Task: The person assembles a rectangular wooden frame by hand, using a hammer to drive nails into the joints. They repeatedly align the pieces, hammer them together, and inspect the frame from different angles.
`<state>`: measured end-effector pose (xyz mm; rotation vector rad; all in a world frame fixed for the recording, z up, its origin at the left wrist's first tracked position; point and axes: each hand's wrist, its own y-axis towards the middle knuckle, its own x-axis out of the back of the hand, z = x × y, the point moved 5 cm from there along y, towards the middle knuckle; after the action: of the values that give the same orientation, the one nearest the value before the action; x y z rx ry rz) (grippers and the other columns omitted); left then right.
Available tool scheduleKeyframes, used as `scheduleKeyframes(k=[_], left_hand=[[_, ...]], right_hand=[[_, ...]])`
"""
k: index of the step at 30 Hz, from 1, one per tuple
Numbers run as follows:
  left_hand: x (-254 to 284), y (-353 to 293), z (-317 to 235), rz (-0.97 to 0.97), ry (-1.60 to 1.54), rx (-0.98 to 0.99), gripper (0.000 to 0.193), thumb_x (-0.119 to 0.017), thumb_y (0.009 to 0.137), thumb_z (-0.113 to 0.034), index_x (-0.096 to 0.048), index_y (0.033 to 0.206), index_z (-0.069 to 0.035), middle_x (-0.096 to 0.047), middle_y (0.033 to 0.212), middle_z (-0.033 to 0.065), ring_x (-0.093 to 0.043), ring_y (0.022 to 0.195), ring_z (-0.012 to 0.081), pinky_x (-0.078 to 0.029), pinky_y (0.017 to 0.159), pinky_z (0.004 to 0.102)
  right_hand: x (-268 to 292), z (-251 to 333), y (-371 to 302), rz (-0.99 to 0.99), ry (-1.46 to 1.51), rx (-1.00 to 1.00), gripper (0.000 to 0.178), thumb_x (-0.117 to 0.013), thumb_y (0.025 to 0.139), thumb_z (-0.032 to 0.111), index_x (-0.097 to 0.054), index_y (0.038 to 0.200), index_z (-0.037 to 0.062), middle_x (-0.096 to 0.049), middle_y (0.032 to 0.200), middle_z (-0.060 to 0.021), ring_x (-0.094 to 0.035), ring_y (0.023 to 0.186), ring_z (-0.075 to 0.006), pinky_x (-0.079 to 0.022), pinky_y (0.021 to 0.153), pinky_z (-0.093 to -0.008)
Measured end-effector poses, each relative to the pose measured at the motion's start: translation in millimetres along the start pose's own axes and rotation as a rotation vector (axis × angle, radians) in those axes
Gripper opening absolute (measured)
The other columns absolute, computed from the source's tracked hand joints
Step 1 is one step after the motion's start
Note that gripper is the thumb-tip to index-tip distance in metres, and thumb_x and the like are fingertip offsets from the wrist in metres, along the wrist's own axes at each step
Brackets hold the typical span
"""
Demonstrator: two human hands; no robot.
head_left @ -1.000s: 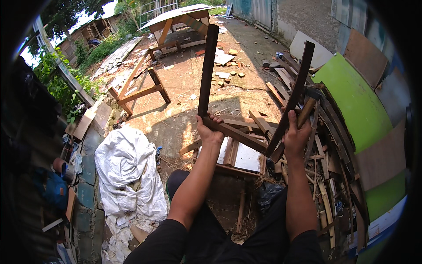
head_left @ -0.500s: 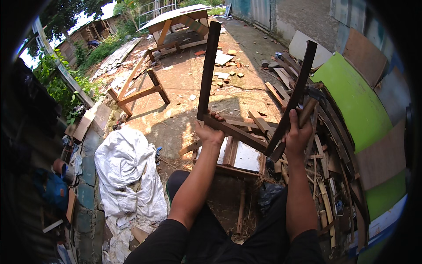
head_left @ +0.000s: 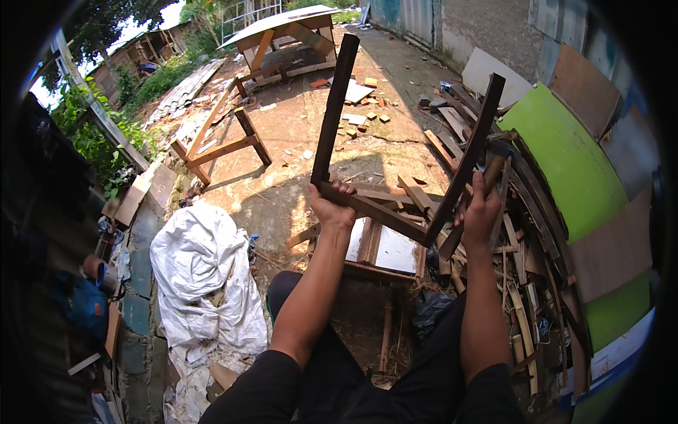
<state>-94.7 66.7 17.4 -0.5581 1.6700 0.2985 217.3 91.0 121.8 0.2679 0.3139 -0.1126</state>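
The dark wooden frame (head_left: 395,162) is held up at chest height in front of the person, over the scrap pile (head_left: 508,283) on the right side of the yard. It is a U of three bars: two long legs pointing up and away, joined by a crossbar near the hands. The left hand (head_left: 332,208) is closed around the joint where the left leg meets the crossbar. The right hand (head_left: 480,212) is wrapped around the lower part of the right leg, together with what looks like a lighter stick (head_left: 491,177) beside it.

To handle it well, both grips should sit close to the joints, so the long legs do not lever or twist the frame apart. Keeping the legs pointed away from the face seems wise, and the footing among loose boards needs care.

A white sack (head_left: 201,275) lies near left; a wooden trestle (head_left: 226,141) stands farther left, and a green panel (head_left: 565,155) leans on the right.
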Motion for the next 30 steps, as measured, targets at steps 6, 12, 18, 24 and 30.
scheduleKeyframes(k=[6,12,18,24,30], left_hand=[[-36.3,-11.3,-46.2,0.086,0.295,-0.299,0.052,-0.046,0.104,-0.065,-0.055,0.108,-0.013,-0.048,0.071,0.0034,-0.049,0.065,0.0184,-0.044,0.063,0.0341],[-73.0,-37.0,-54.8,0.368,0.692,-0.555,0.037,-0.055,0.107,-0.047,-0.053,0.11,-0.01,-0.062,0.077,0.0065,-0.06,0.063,0.0165,-0.052,0.058,0.0307],[-46.0,-42.2,-52.5,0.354,0.64,-0.442,0.05,-0.047,0.107,-0.056,-0.056,0.114,-0.007,-0.067,0.083,0.0093,-0.064,0.068,0.0173,-0.054,0.061,0.0313],[-41.2,-36.9,-47.0,0.339,0.602,-0.357,0.045,-0.044,0.108,-0.052,-0.056,0.106,-0.009,-0.065,0.077,0.0085,-0.062,0.062,0.0162,-0.051,0.057,0.0296],[-40.4,-39.7,-28.8,0.295,0.672,-0.3,0.041,-0.056,0.104,-0.05,-0.056,0.098,-0.01,-0.063,0.074,0.0048,-0.061,0.06,0.0139,-0.051,0.055,0.0279]], right_hand=[[28.3,-54.3,17.4,-0.074,-0.343,-0.224,0.046,-0.048,0.11,0.041,-0.059,0.098,-0.0013,-0.057,0.066,-0.0058,-0.047,0.038,-0.0142,-0.039,0.035,-0.0321],[63.0,-174.0,7.4,-0.097,-0.876,-0.341,0.044,-0.049,0.107,0.035,-0.065,0.109,-0.006,-0.07,0.098,-0.0258,-0.069,0.096,-0.0437,-0.051,0.084,-0.0541],[48.3,-221.6,-70.6,0.082,-1.101,-0.363,0.033,-0.063,0.098,0.021,-0.06,0.112,-0.0089,-0.068,0.105,-0.0345,-0.064,0.105,-0.0537,-0.049,0.092,-0.0584],[48.6,-249.8,-82.6,0.235,-1.131,-0.319,0.041,-0.071,0.093,0.016,-0.054,0.123,-0.0071,-0.067,0.116,-0.0345,-0.064,0.112,-0.0516,-0.05,0.096,-0.0572],[66.7,-243.9,-67.3,0.422,-1.153,-0.236,0.037,-0.073,0.092,0.032,-0.072,0.109,-0.0007,-0.066,0.12,-0.0244,-0.062,0.116,-0.0414,-0.049,0.101,-0.0501]])
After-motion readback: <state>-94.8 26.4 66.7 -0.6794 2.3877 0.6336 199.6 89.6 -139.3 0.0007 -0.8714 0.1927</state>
